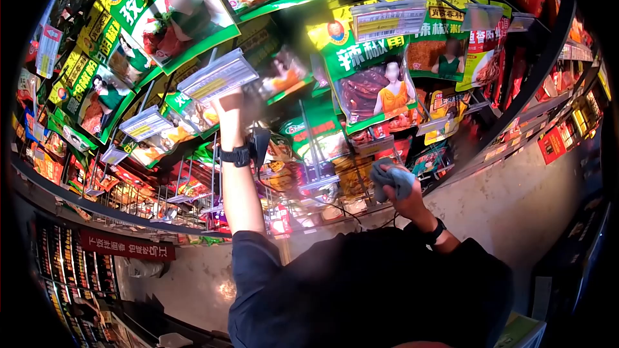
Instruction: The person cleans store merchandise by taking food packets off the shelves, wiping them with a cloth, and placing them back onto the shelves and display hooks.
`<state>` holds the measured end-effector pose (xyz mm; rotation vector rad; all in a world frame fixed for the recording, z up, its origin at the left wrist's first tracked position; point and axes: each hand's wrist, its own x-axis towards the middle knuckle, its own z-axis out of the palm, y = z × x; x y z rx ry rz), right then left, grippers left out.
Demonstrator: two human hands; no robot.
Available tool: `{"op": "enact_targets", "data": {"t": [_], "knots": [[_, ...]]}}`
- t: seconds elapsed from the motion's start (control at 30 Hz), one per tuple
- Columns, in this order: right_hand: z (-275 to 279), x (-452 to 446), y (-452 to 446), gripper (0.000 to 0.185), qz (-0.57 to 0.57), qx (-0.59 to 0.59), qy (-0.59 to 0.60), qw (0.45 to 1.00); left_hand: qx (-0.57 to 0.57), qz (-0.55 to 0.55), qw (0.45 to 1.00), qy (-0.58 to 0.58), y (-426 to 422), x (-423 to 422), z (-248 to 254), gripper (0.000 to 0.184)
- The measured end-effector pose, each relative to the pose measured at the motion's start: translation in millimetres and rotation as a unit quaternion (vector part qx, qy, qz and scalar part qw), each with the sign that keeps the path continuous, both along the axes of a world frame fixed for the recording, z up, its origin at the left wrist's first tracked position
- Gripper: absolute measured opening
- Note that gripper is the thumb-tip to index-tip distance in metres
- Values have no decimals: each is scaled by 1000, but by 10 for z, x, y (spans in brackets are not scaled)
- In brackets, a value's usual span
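Observation:
My left hand (229, 102) reaches up into the hanging packets, at the lower edge of a clear price-tag holder (219, 77). Its fingers are hidden behind the holder, so their grip does not show. Close beside it hang a blurred green seasoning packet (284, 74) and, to the left, a large green and yellow packet (174, 13). Lower right, my right hand (407, 198) is closed around a crumpled grey-blue cloth (394, 179), held in front of the lower packets. A green chili packet (371, 71) hangs above that hand.
Metal hooks with more price-tag holders (390, 18) stick out from the rack. A dark curved shelf edge (509, 113) runs along the right. Below, a wire rack (187, 177) holds several packets. The floor (509, 193) shows at right, and shelves of bottles (68, 258) stand lower left.

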<state>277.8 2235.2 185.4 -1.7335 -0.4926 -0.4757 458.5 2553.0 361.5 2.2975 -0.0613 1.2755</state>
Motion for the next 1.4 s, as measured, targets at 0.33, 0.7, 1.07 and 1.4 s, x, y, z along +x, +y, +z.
{"op": "enact_targets", "data": {"t": [0.33, 0.7, 1.07, 1.4], "knots": [[-63, 61, -36, 36, 8, 35, 23, 999, 56, 38, 991, 111, -80, 109, -114, 28], [-154, 182, 126, 37, 23, 8, 3, 1000, -356, -401, 844, -8, -264, -1277, -206, 36], [-72, 244, 619, 42, -72, 72, -77, 992, -327, -156, 932, 6, 935, -1137, -489, 42], [52, 65, 960, 43, -89, 8, -74, 993, -443, -236, 863, 53, 1116, -757, -693, 53]]}}
